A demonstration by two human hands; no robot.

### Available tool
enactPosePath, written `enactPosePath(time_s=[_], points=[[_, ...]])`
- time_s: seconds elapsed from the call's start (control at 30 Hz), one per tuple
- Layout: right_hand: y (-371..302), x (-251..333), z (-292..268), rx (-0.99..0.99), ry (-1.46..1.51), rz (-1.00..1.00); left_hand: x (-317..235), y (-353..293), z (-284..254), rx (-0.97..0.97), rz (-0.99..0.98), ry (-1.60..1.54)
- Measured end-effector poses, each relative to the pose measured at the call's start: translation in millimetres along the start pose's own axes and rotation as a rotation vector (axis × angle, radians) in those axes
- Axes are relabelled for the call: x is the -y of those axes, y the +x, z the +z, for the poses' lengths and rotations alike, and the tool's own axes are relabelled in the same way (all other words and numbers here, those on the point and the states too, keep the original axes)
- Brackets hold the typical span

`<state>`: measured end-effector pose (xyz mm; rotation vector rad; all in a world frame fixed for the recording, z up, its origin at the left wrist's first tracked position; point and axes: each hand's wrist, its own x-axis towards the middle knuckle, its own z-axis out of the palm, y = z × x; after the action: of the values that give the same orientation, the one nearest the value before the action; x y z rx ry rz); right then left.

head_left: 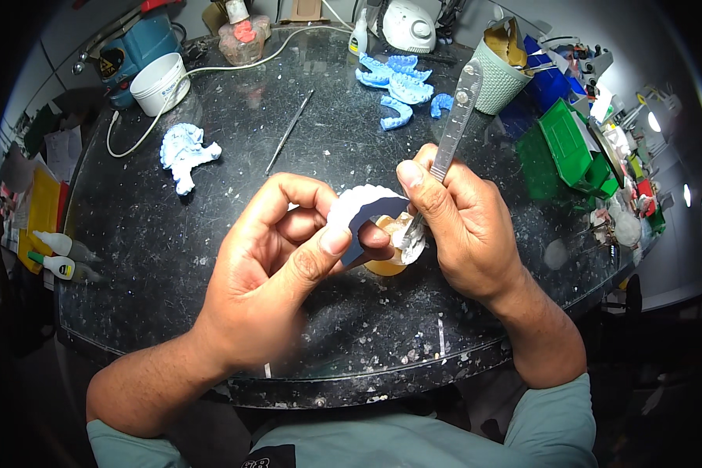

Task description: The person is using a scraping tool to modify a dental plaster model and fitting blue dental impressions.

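My left hand [261, 257] grips a horseshoe-shaped dental model [357, 201] between thumb and fingers. Its outer rim is white with tooth shapes, and its flat face is dark blue-grey. In my right hand [476, 234] is a scalpel [460, 121] with a flat metal, ruler-marked handle slanting up and away. The blade end points down beside the model's right end; whether it touches the model I cannot tell. Just below lies a whitish lump [410, 243] over a round amber thing [386, 267], partly hidden by my left fingers and the model.
A thin metal instrument [290, 131] lies beyond my left hand. Pale blue dental pieces [183, 152] sit left, with more blue arches [396, 82] at the back. A white tub [160, 84], cable, grey-green bin [501, 78], green box [571, 148] and small bottles [57, 265] ring the black table.
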<state>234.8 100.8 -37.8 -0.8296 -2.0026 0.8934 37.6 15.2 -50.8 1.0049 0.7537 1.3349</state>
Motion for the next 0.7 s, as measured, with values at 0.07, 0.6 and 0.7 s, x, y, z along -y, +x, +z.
enactPosePath(time_s=[0.07,0.6,0.7], points=[[0,2,-2,0.011,0.004,0.037,-1,1,0,0.012,-0.012,0.027],[6,1,-18,-0.188,0.171,-0.577,-7,-1,2,0.048,0.226,0.189],[-7,11,-6,-0.119,0.142,-0.575,-11,-2,0,0.038,0.265,0.241]])
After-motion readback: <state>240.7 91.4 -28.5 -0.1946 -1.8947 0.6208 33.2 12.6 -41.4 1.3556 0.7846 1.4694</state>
